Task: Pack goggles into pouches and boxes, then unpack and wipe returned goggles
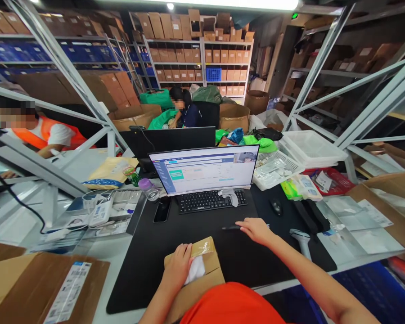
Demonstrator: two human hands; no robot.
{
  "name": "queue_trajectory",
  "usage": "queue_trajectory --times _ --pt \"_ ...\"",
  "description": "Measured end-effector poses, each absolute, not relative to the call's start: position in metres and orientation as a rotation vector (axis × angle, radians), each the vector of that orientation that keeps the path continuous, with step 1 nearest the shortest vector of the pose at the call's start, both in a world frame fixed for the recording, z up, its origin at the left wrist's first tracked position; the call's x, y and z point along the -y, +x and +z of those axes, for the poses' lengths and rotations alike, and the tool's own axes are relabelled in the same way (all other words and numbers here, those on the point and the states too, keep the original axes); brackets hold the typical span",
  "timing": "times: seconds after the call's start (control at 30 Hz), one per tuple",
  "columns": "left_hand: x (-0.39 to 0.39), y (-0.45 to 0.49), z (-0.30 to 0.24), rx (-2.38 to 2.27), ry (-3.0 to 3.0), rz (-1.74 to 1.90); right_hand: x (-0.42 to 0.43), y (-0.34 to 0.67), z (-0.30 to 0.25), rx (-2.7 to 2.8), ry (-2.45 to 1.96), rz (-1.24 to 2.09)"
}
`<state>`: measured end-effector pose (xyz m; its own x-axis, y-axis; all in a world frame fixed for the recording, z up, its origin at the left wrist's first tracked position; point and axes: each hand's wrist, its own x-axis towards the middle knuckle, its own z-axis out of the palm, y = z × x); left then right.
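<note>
nearest: an open cardboard box (216, 276) with white material (196, 269) exposed. the left hand (179, 262) lies over its top, fingers bent across the flap; whether they grip or only rest cannot be told. farther: the right hand (257, 231) pinches the right end of a slim dark tool (230, 227) over the black mat (138, 270). tool axis: roughly left-right, free end leftward, right hand nearer. box: nearer the body, left of the tool. beyond: keyboard (199, 204).
</note>
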<state>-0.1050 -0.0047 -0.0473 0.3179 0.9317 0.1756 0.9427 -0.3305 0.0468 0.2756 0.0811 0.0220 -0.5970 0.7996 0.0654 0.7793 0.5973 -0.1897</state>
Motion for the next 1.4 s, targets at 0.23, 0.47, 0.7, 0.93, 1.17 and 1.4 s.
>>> queue_trajectory --times 0.23,0.47,0.7,0.93,1.17,1.4 --pt "0.005 -0.101 -0.039 1.83 -2.514 -0.274 -0.043 0.241 0.014 2.831 -1.073 0.261" --pt "0.006 -0.103 -0.037 1.785 -2.564 -0.284 -0.078 0.254 0.008 2.71 -1.28 0.253" --pt "0.004 -0.102 -0.031 1.793 -2.561 -0.337 -0.056 0.254 0.017 2.754 -1.084 0.399" --pt "-0.001 -0.098 -0.012 1.851 -2.593 -0.289 -0.051 0.232 0.006 2.614 -1.297 0.449" --pt "-0.001 -0.098 0.004 1.933 -2.645 -0.095 -0.057 0.249 -0.009 2.335 -1.636 0.404" --pt "-0.013 -0.1 0.027 2.084 -2.594 0.159 -0.017 0.281 -0.027 2.121 -1.77 0.505"
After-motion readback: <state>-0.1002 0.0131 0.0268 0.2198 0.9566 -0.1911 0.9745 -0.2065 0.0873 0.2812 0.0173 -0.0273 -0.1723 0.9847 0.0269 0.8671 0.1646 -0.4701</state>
